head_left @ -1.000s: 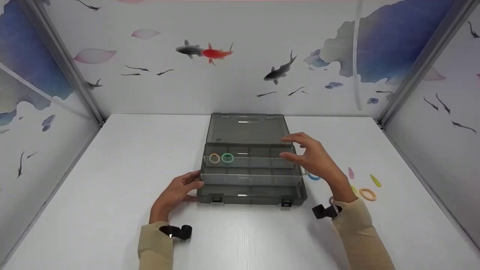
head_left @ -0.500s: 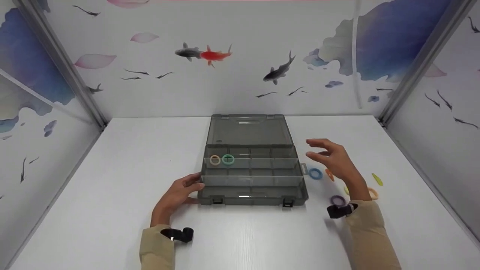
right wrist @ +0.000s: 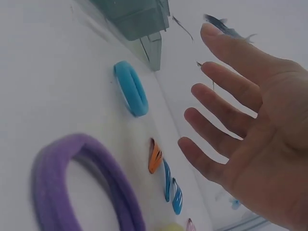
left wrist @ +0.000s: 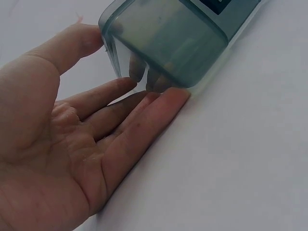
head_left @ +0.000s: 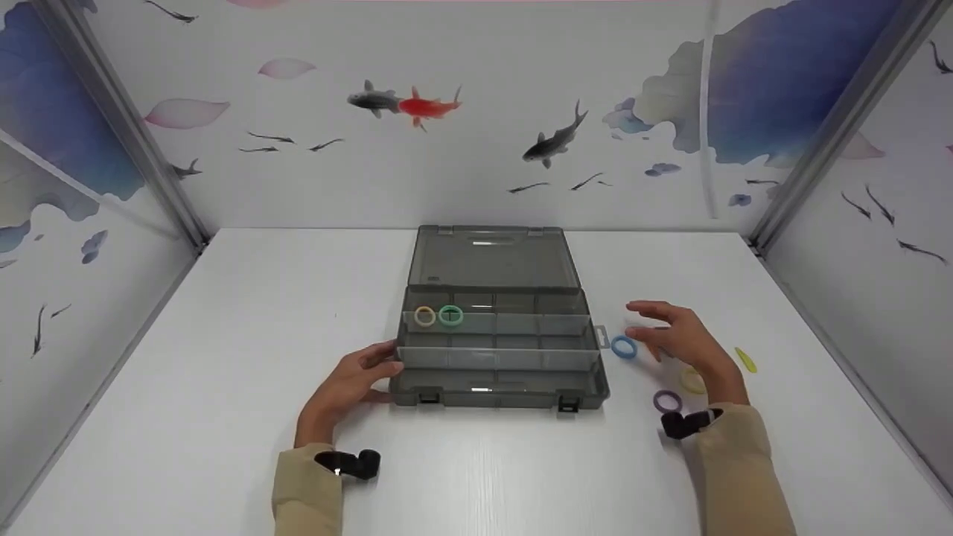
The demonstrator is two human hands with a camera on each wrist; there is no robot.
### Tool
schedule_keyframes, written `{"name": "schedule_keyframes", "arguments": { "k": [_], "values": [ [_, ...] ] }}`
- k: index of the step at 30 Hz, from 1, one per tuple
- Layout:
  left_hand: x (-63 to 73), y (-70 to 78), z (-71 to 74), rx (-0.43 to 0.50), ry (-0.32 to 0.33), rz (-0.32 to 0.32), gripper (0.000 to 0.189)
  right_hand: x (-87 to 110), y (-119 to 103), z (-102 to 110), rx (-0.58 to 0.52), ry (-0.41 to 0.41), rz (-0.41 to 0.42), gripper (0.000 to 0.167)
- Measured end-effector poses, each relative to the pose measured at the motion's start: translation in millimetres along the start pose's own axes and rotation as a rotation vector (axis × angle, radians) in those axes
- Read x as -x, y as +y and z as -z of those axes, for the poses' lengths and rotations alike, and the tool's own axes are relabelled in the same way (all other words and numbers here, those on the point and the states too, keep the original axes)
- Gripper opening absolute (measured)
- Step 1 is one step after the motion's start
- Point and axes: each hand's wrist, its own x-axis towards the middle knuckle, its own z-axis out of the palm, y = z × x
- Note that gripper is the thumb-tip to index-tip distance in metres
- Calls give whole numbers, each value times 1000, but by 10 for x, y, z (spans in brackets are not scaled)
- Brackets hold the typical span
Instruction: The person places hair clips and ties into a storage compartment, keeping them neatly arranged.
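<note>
Near a blue fabric ring point(right wrist: 127, 90), the right hand point(head_left: 686, 342) gapes; the left hand point(head_left: 354, 378), uncurled, touches a translucent box point(head_left: 491, 399).

Soft, even light, apparently from above, leaves a pale sheen on the counter point(head_left: 476, 476) and small white glints on the grey box point(head_left: 521, 324). I see a faint shadow beside the right sleeve point(head_left: 744, 469); both wrist views look hazy, the near purple ring point(right wrist: 50, 178) blurred.
</note>
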Motion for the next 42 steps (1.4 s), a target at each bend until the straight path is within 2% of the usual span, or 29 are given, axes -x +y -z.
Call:
{"name": "schedule_keyframes", "arguments": {
  "k": [11,20,26,33,42],
  "values": [
    [-11,-10,7,-6,8,11,66,-47,110,-49,71,-70,-77,67],
    [-13,-4,7,-10,7,5,66,-21,91,-67,144,-147,-8,67],
    [-12,-10,6,-16,9,2,63,-29,78,-95,172,-137,-8,62],
    [-7,-3,-9,-10,23,11,64,-30,102,-98,160,-119,35,48],
    [-5,-13,6,-16,11,-1,65,-57,12,-126,181,-95,-15,37]
  ]
}}
